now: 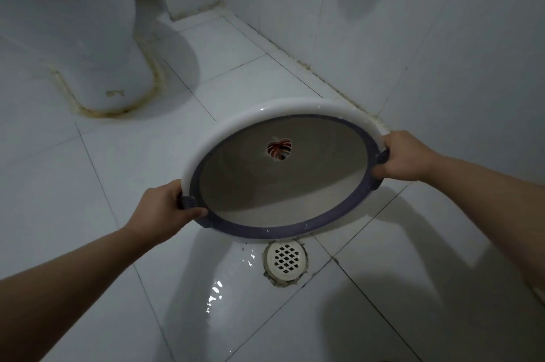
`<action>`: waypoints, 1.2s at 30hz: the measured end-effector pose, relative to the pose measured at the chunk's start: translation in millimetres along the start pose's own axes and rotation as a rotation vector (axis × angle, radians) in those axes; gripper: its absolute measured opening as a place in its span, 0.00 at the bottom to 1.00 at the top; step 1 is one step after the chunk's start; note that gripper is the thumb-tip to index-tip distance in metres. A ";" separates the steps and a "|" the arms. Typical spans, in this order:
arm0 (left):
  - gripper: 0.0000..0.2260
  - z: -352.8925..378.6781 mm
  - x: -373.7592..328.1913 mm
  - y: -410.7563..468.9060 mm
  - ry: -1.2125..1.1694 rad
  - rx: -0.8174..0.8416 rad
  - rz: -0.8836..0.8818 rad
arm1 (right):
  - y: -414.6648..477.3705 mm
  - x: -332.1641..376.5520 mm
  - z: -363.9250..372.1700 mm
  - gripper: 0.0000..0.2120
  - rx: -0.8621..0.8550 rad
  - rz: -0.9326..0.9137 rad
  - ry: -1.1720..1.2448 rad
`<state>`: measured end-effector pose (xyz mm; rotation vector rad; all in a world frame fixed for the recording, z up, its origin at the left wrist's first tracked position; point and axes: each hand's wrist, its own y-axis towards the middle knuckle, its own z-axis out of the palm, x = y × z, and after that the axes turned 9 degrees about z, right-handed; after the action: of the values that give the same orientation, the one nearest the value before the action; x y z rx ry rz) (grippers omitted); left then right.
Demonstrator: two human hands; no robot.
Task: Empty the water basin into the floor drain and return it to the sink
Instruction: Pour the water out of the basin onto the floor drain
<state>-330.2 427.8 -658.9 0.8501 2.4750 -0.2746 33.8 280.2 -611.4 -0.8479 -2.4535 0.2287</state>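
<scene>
Basin [283, 184]: tilted just above floor drain [285, 257], left hand [165, 208] and right hand [404, 156] clamped on opposite rim handles. Contents: none visible; wet tiles [215, 288] beside drain.

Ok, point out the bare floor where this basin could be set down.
Bare tile lies left of the basin, between the toilet base and the left hand. More lies bottom right, beyond the floor drain. Around the drain the tile is wet; the strip by the wall is narrow.
</scene>
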 end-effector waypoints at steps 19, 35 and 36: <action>0.13 4.9 6.2 -2.5 0.029 -0.080 0.073 | -2.5 -1.8 1.5 0.17 -0.022 -0.085 -0.053; 0.14 3.4 7.3 -2.4 0.025 -0.052 0.060 | -0.9 -1.2 3.4 0.14 -0.029 -0.056 -0.063; 0.14 3.2 7.1 -2.0 0.022 -0.044 0.058 | -0.4 -0.8 3.6 0.15 -0.029 -0.050 -0.065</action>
<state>-335.0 428.8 -665.3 0.9090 2.4624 -0.1907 32.2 279.4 -614.6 -0.8021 -2.5409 0.2055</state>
